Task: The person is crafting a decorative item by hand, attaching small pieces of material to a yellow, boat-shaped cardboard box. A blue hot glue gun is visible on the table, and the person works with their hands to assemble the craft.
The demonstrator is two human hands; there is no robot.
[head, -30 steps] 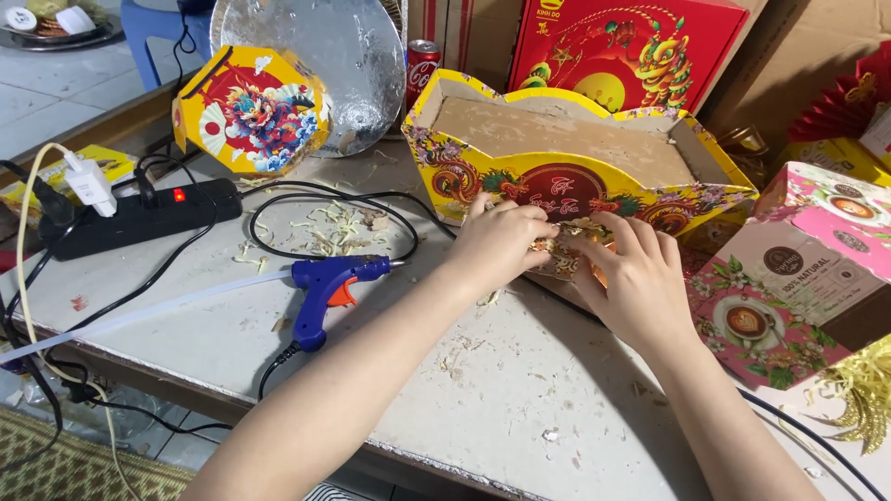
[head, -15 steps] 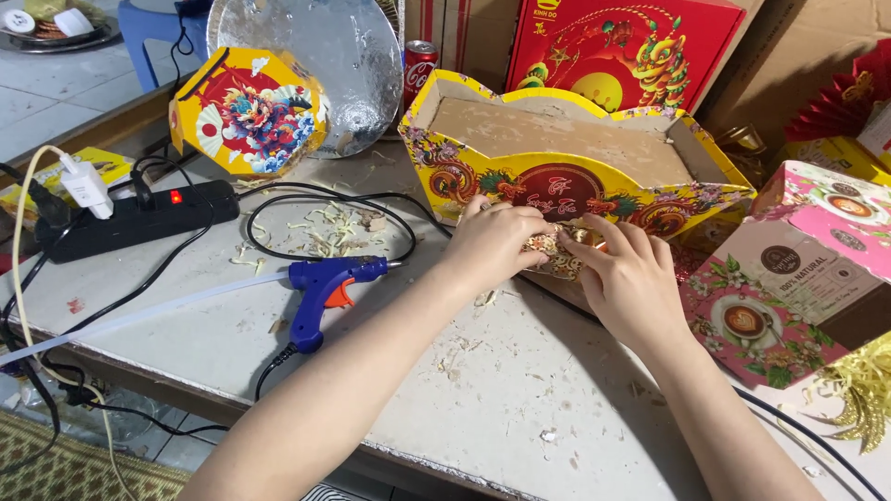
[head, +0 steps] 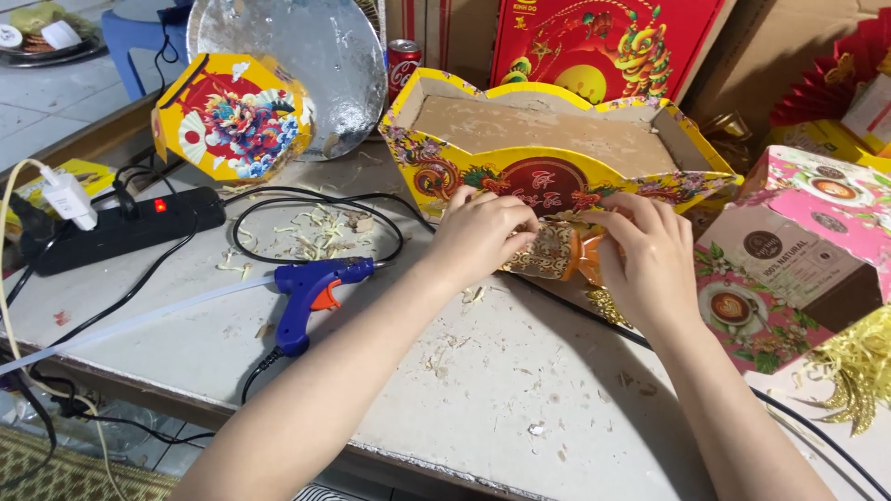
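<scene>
Left hand (head: 483, 237) curling, fingers bent, pressing gold-patterned ornament (head: 549, 252). Right hand (head: 650, 255) pinching same ornament's orange end, fingers closed on it. Lying between both hands, touching front wall of yellow floral box (head: 436, 167) just beyond fingertips. Resting left of left hand: blue glue gun (head: 311, 289). Sitting right of right hand: pink floral carton (head: 789, 278).
</scene>
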